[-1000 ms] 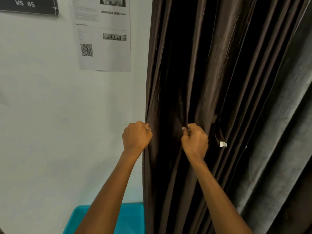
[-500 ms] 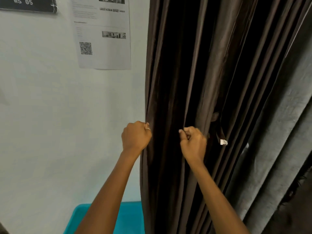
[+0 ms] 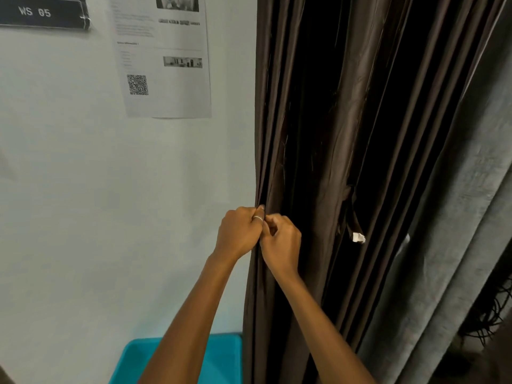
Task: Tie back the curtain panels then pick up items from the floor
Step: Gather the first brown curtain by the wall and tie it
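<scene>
Sign [image 3: 41, 12] reads "WS 05"; left hand [image 3: 238, 234], right hand [image 3: 282, 245] grip curtain [image 3: 346, 134].

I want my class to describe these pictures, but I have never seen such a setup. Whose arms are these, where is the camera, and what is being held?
No machine here: a person wears a camera on the head, looking forward and down, so the two arms are their own. The left hand, wearing a ring, and the right hand are together at the wall-side edge of the brown curtain, both gripping its folds. A grey curtain hangs to its right. On the wall are a printed sheet and a sign reading WS 05. A teal bin sits below.
</scene>
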Demonstrator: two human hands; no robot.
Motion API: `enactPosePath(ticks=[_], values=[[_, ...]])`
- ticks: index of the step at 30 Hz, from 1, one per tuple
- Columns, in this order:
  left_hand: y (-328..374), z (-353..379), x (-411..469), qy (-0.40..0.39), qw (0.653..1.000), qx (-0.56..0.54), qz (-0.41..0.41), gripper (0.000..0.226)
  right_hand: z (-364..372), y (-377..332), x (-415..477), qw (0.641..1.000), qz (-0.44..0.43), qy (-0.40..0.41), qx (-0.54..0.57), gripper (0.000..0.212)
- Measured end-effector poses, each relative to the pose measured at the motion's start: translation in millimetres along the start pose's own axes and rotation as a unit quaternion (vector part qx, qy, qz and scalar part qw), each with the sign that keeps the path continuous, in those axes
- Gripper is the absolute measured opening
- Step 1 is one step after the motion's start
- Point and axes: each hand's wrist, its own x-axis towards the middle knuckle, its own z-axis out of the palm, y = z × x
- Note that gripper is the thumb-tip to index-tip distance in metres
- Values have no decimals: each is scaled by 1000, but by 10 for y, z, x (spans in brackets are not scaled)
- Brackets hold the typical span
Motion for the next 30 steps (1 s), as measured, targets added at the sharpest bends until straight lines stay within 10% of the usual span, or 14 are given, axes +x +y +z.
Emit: enactPosePath(ticks=[5, 11, 16, 23, 27, 30], values=[[147, -55, 14, -11, 995, 95, -13, 78, 18, -14, -22, 1000, -5, 14, 12, 34], [223, -31, 53, 37, 985, 164, -24, 50, 35, -54, -12, 999, -32, 14, 28, 48], [176, -70, 57, 45, 980, 191, -18, 45, -150, 8, 82, 994, -52, -95, -28, 25], [66, -134, 38, 57, 976, 211, -8, 52, -603, 5, 41, 953, -46, 232, -190, 39], [50, -166, 39, 55, 977, 204, -6, 50, -813, 69, 162, 955, 38, 225, -190, 61], [-1, -224, 58, 59, 978, 201, -12, 51, -1015, 200, 353, 965, 65, 167, -189, 27]])
